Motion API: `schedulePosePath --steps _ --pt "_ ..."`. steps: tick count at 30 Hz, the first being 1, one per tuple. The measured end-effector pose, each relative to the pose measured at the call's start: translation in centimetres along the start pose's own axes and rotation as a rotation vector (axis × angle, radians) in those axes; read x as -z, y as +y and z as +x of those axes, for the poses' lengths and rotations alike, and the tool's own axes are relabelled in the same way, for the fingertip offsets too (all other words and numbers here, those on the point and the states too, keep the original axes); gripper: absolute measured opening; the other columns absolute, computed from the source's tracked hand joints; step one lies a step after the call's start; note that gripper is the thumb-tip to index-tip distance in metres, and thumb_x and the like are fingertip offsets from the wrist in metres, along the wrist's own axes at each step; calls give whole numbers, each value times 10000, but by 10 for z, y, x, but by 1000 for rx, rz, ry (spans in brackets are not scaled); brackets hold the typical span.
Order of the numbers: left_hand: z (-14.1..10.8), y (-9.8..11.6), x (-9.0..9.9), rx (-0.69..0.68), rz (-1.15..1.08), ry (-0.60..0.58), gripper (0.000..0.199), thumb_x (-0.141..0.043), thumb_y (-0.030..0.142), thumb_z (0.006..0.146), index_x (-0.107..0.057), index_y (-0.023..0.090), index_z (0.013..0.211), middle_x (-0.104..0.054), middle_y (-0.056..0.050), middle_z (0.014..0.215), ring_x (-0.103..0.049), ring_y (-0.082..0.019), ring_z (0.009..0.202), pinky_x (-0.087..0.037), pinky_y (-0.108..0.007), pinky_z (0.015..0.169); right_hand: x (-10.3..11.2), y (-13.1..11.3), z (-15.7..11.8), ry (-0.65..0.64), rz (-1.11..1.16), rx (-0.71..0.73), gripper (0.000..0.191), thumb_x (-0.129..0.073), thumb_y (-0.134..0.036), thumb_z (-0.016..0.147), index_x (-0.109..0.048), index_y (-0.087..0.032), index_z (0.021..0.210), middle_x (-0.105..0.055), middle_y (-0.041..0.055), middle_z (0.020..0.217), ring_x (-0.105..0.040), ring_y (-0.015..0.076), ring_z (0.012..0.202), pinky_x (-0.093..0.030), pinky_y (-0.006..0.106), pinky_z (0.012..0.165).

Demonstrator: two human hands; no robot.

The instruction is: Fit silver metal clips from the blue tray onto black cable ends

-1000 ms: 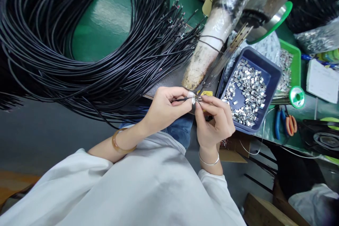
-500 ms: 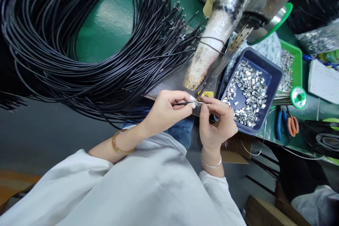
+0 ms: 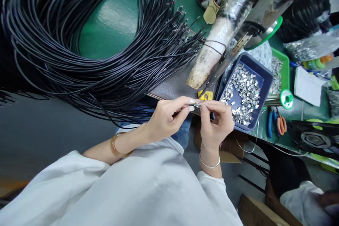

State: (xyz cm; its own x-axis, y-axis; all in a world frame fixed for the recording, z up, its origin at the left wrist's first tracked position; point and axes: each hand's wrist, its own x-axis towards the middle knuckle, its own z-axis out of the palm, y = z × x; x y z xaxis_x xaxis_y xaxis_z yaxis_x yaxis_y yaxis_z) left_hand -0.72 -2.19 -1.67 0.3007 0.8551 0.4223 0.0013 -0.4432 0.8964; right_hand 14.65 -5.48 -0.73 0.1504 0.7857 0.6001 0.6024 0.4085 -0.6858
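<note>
1. Now the left hand (image 3: 164, 117) pinches a small cable end (image 3: 196, 105) between thumb and forefinger, both tips wrapped in white.
2. The right hand (image 3: 218, 124) pinches that same end; the 2 sets of fingertips have just drawn closer, which seems to steady the piece but hides most of it (how its parts fit, I cannot tell).
3. Just beyond the fingers sits a yellow block (image 3: 205, 95).
4. Beside the right hand, a blue tray (image 3: 262, 67) holds small metal pieces (image 3: 245, 90).
5. Farther left, black cables (image 3: 106, 67) curve over the green tabletop (image 3: 113, 14).
</note>
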Motion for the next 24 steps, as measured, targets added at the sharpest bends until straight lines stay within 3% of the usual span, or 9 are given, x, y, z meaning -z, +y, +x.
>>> schedulePosePath --steps 5,9,17,24 --pt "-1 0 -2 64 10 64 18 -625 151 895 -640 158 890 -505 71 569 -404 -51 477 -346 -163 473 -4 -2 -3 22 -88 62 137 -661 -109 912 -615 -231 953 -732 -23 875 -762 148 872 -623 295 748" --pt "0 -2 -5 14 26 117 74 -636 106 853 -609 175 850 -409 102 558 -327 -40 469 -300 -155 458 -4 -3 -2 7 -88 31 109 -662 -129 916 -620 -227 938 -723 -24 859 -746 133 837 -613 269 720" --pt "5 -4 -8 -56 86 123 98 -610 65 834 -618 161 849 -327 114 562 -303 -32 456 -279 -152 451 -5 0 -2 38 -114 83 154 -682 -87 892 -634 -222 950 -730 -31 865 -725 103 840 -595 231 760" --pt "7 -4 -6 -90 77 117 100 -619 60 840 -667 148 851 -376 100 565 -325 -37 473 -305 -154 466 -3 4 -2 7 -33 -1 130 -680 -113 901 -626 -228 932 -722 -33 860 -725 108 835 -615 239 746"
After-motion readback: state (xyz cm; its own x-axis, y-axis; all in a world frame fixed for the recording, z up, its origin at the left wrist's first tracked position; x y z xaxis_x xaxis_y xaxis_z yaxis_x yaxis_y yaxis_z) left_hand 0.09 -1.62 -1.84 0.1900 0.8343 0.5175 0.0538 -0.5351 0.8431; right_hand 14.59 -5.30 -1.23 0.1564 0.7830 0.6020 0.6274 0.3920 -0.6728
